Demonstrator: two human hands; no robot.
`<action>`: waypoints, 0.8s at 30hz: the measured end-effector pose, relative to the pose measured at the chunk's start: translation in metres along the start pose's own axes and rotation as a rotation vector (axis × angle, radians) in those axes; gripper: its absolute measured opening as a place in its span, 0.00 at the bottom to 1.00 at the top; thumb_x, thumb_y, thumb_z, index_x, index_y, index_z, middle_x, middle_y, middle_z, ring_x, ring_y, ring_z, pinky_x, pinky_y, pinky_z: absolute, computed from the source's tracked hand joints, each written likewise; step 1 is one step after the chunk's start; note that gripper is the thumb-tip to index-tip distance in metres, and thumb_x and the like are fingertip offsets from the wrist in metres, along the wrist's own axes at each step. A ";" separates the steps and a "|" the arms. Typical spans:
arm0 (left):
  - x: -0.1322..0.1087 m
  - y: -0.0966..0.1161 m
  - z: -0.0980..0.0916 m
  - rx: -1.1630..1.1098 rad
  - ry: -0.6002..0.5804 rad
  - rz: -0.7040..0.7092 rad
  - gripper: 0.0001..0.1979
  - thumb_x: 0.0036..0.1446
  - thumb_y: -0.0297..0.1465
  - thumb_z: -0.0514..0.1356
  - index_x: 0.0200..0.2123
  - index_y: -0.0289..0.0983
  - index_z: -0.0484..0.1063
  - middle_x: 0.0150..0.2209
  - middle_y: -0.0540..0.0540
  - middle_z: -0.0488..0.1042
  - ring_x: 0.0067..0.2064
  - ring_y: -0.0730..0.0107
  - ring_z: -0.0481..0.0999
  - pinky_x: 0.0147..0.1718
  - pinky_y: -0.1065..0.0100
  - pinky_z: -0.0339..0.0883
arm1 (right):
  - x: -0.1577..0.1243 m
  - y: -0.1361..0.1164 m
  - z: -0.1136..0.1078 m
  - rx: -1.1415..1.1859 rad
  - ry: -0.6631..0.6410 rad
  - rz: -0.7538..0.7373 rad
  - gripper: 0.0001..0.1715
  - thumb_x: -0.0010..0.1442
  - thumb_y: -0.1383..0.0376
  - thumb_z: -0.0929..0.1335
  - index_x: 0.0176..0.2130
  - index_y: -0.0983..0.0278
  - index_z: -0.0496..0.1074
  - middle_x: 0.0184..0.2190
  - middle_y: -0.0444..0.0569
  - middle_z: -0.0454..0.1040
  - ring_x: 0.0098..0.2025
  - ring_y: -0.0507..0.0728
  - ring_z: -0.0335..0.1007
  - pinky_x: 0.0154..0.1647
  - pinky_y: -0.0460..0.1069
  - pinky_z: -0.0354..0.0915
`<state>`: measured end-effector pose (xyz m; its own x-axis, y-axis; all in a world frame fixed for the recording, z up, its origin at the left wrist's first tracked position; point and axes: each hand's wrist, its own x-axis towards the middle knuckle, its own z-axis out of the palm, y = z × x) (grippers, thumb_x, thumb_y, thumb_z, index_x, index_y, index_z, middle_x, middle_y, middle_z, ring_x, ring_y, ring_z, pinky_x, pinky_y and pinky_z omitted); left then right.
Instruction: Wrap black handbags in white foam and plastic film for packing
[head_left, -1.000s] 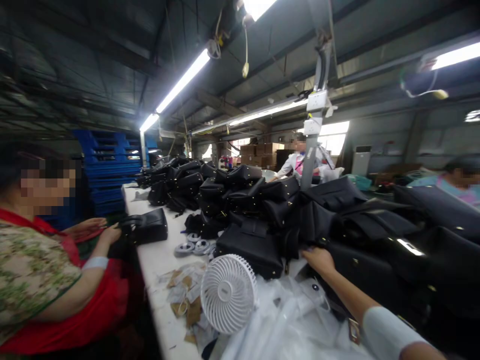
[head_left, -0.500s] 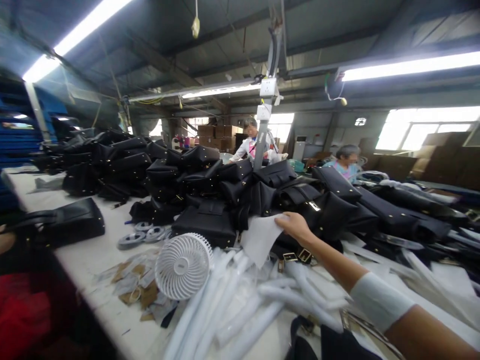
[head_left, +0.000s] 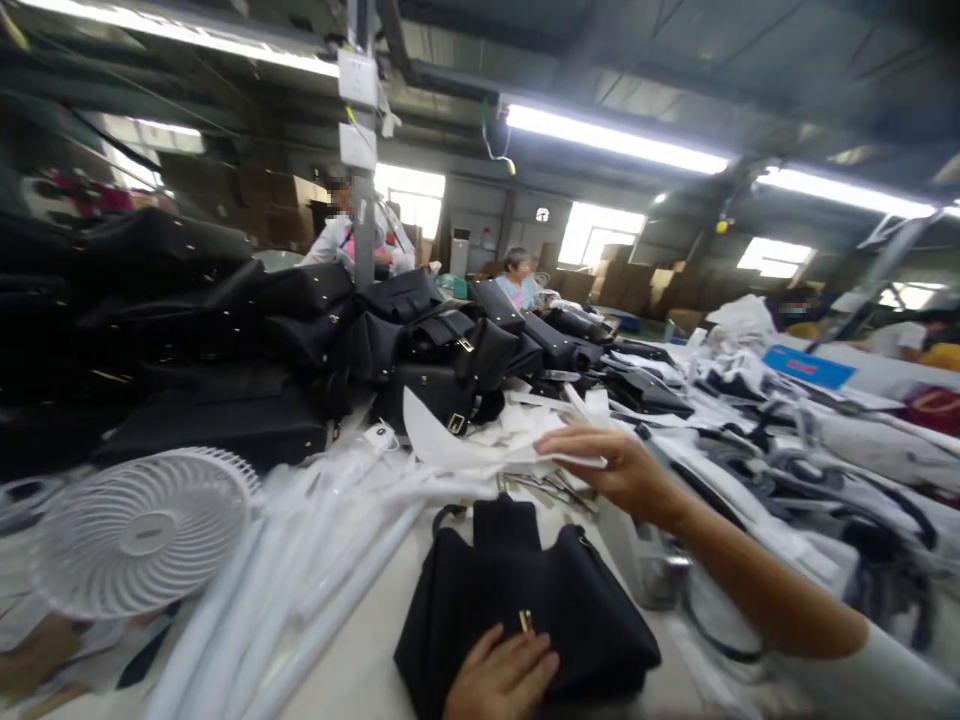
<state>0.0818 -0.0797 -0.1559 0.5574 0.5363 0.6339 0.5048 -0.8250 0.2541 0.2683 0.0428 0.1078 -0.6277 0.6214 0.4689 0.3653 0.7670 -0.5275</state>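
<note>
A black handbag (head_left: 585,620) with a gold clasp lies on the table right in front of me, its tab pointing away. My left hand (head_left: 504,675) rests flat on its front, fingers stretched beside the clasp. Above the bag, my right hand (head_left: 611,465) pinches a white sheet (head_left: 457,447), which curls up at its far left end. Long white foam-like tubes (head_left: 300,580) lie left of the bag. Just behind the bag are metal pieces, partly hidden by the sheet.
A white fan (head_left: 146,535) stands at the left. Black bags (head_left: 225,410) are piled along the back. Right of my bag are a grey metal device (head_left: 649,560) and a heap of straps and white material (head_left: 810,500). A post (head_left: 363,230) rises behind the pile; people work beyond it.
My view has swung right. The right hand has brought the white sheet nearer, over the bag. A black bag now lies before me under my left hand, which was at the far left edge.
</note>
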 end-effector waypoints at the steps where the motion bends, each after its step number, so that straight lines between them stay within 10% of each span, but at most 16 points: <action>1: 0.000 0.000 0.000 0.023 0.018 0.013 0.21 0.64 0.24 0.53 0.59 0.39 0.64 0.54 0.44 0.76 0.53 0.62 0.76 0.51 0.59 0.73 | -0.022 -0.002 -0.001 -0.009 -0.040 0.007 0.14 0.64 0.58 0.68 0.46 0.60 0.79 0.47 0.52 0.79 0.50 0.58 0.75 0.55 0.52 0.68; 10: 0.007 0.014 -0.017 0.308 -0.068 0.042 0.26 0.59 0.21 0.53 0.61 0.38 0.63 0.58 0.47 0.71 0.58 0.64 0.72 0.57 0.56 0.69 | -0.169 0.017 0.022 -0.105 -0.429 0.209 0.27 0.58 0.72 0.64 0.54 0.51 0.73 0.57 0.47 0.73 0.63 0.60 0.63 0.68 0.64 0.47; 14: 0.010 0.016 -0.020 0.343 -0.120 0.031 0.28 0.59 0.21 0.52 0.63 0.39 0.60 0.60 0.47 0.69 0.58 0.64 0.71 0.54 0.54 0.71 | -0.161 -0.004 0.014 -0.013 -0.537 0.359 0.29 0.59 0.58 0.70 0.59 0.54 0.69 0.62 0.51 0.67 0.66 0.65 0.57 0.68 0.64 0.48; 19: 0.010 0.018 -0.025 0.313 -0.167 -0.004 0.28 0.61 0.22 0.52 0.64 0.40 0.59 0.59 0.46 0.70 0.59 0.64 0.71 0.55 0.52 0.70 | -0.134 -0.007 0.042 -0.287 -0.424 0.489 0.33 0.58 0.43 0.67 0.50 0.64 0.76 0.41 0.59 0.79 0.47 0.68 0.74 0.51 0.58 0.66; 24: 0.021 0.014 -0.041 0.270 -0.352 0.020 0.35 0.55 0.15 0.47 0.65 0.40 0.54 0.61 0.48 0.68 0.60 0.70 0.68 0.57 0.57 0.67 | -0.149 0.017 0.081 -0.373 -0.485 0.288 0.43 0.53 0.45 0.72 0.62 0.57 0.65 0.65 0.60 0.60 0.65 0.74 0.54 0.63 0.69 0.49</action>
<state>0.0735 -0.0871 -0.1088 0.7356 0.5871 0.3379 0.6197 -0.7847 0.0144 0.3123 -0.0492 -0.0283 -0.6754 0.7340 -0.0706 0.7224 0.6394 -0.2632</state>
